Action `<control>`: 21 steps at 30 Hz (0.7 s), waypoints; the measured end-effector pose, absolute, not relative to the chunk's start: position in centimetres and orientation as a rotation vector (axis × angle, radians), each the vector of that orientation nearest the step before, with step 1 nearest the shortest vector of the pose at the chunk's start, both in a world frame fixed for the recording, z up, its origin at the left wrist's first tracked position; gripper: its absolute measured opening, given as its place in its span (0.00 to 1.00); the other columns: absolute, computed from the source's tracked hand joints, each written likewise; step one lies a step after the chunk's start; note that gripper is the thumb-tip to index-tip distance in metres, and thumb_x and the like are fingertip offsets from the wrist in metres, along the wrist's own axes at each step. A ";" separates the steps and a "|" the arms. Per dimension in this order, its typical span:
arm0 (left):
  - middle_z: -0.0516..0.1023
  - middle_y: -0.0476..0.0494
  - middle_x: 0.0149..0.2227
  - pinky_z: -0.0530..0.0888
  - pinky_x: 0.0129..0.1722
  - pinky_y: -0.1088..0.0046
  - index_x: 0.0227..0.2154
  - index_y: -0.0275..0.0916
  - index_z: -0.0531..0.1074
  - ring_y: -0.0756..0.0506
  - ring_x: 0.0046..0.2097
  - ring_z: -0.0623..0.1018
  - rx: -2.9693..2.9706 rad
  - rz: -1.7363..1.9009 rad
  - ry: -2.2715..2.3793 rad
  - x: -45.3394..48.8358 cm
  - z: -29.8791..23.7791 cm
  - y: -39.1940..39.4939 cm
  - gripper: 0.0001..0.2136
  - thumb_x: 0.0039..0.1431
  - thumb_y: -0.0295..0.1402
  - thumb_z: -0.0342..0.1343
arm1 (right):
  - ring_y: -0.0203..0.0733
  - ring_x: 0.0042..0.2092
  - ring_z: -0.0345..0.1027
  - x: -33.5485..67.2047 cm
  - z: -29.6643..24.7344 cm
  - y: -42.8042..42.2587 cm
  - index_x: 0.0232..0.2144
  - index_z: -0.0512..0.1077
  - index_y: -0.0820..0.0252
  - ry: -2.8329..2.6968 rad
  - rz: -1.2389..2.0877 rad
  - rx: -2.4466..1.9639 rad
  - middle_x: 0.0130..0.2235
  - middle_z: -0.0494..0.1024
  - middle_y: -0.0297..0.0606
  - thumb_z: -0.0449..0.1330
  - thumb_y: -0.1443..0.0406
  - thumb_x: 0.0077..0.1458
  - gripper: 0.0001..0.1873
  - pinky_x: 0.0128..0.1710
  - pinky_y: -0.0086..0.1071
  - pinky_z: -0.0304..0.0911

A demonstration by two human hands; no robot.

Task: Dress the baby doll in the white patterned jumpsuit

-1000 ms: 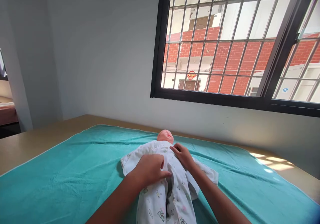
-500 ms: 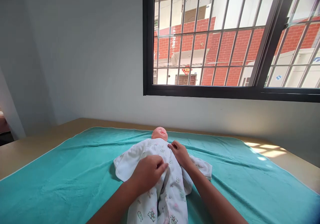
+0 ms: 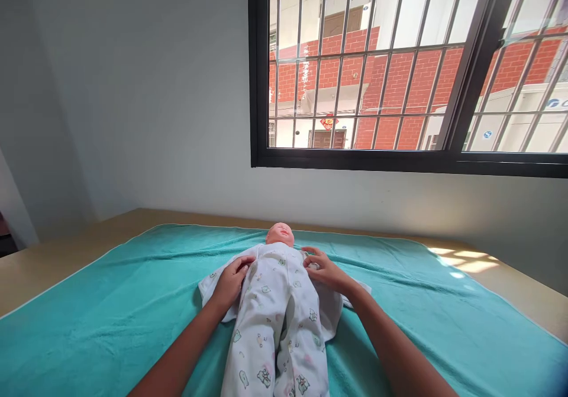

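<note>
A baby doll (image 3: 280, 234) lies on its back, its pink head at the far end. Printed white trousers (image 3: 275, 302) stretch along its front, with the waistband high near the neck. Under them a white top (image 3: 208, 284) spreads its sleeves to both sides. My left hand (image 3: 231, 280) rests on the left edge of the trousers, fingers stretched out over the cloth. On the other side, my right hand (image 3: 326, 271) touches the waistband's right edge with its fingers apart and slightly bent. The doll's body and limbs are hidden by the clothes.
A turquoise cloth (image 3: 119, 302) covers most of the wooden tabletop (image 3: 26, 278). Behind the table stand a pale wall (image 3: 168, 119) and a black-framed, barred window (image 3: 355, 159). Sunlight patches fall at the right rear corner.
My left hand has moved from the middle of the trousers to their upper left edge and straightened its fingers. My right hand has spread its fingers. The trousers lie flatter.
</note>
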State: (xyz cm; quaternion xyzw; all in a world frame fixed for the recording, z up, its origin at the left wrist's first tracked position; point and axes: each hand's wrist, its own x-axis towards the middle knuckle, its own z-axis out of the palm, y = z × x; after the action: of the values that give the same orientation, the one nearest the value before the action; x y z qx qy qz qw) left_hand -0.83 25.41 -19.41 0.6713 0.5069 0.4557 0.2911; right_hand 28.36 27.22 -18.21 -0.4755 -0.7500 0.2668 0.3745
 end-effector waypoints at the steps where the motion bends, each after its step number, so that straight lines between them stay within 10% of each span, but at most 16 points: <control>1: 0.78 0.41 0.49 0.71 0.54 0.64 0.45 0.38 0.73 0.43 0.51 0.76 1.817 1.219 1.377 -0.9 -19.4 25.6 0.17 0.59 0.35 0.45 | 0.50 0.56 0.64 28.5 -18.1 27.2 0.26 0.76 0.56 -1.924 0.753 -1.234 0.61 0.65 0.40 0.61 0.60 0.48 0.07 0.51 0.39 0.62; 7: 0.66 0.43 0.61 0.49 0.65 0.50 0.34 0.42 0.76 0.34 0.68 0.49 2.103 1.070 1.566 -1.2 -18.6 27.3 0.09 0.55 0.39 0.55 | 0.52 0.59 0.63 28.8 -17.9 27.5 0.25 0.75 0.57 -1.985 0.866 -1.234 0.62 0.64 0.38 0.61 0.62 0.49 0.05 0.55 0.41 0.60; 13: 0.77 0.48 0.43 0.71 0.46 0.73 0.27 0.41 0.68 0.45 0.45 0.75 2.243 0.778 1.425 -1.4 -17.0 28.9 0.06 0.56 0.35 0.52 | 0.46 0.52 0.69 28.0 -18.7 27.8 0.23 0.69 0.57 -1.969 0.600 -1.297 0.57 0.71 0.36 0.57 0.65 0.50 0.06 0.49 0.35 0.62; 21: 0.76 0.39 0.39 0.68 0.42 0.63 0.35 0.41 0.63 0.38 0.43 0.75 2.215 0.881 1.890 0.9 -19.4 28.6 0.07 0.65 0.31 0.41 | 0.43 0.39 0.71 26.8 -20.7 28.3 0.27 0.65 0.56 -1.854 0.301 -1.405 0.43 0.80 0.36 0.52 0.67 0.54 0.05 0.38 0.33 0.62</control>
State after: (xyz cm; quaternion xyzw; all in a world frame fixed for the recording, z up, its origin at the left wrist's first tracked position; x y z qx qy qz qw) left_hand 0.93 28.62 -19.43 0.7273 0.6204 0.2893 0.0498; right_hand 26.82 28.28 -20.67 -0.5523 -0.7285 0.1182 0.3876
